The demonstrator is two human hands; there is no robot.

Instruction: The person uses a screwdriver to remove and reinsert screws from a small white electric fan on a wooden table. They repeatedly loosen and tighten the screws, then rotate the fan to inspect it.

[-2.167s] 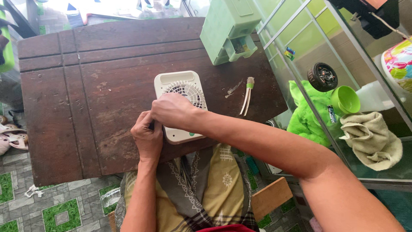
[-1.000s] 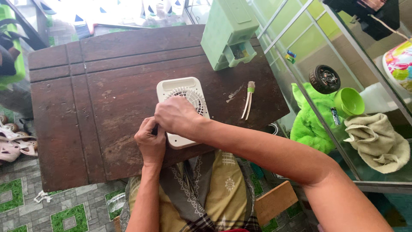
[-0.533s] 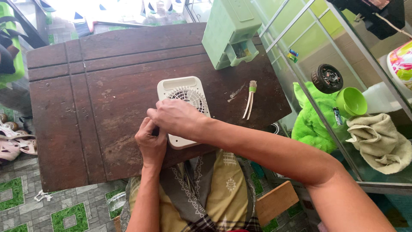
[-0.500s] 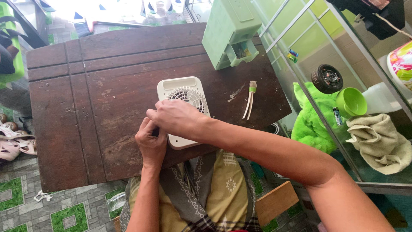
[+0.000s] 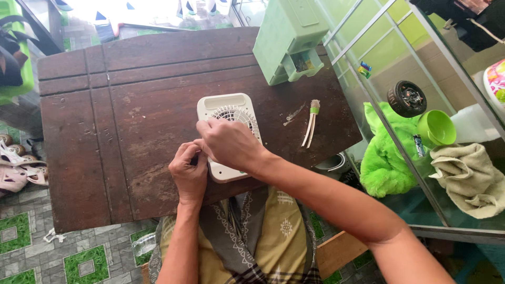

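On a dark wooden table (image 5: 131, 105), the left hand (image 5: 188, 176) pinches a small dark tool (mostly hidden) against a white rectangular plastic fan casing (image 5: 230, 134). The right hand (image 5: 229, 144) lies curled over the casing, gripping it. A green-tipped brush (image 5: 311, 123) lies just right.

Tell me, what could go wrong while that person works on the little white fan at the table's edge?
The white fan lies close to the near edge of the wooden table; a hard push from the right hand might slide it off. The left hand grips a small dark tool at the fan's side; if it slips, it could jab a finger. The small brush lies loose near the far edge and could get knocked off.
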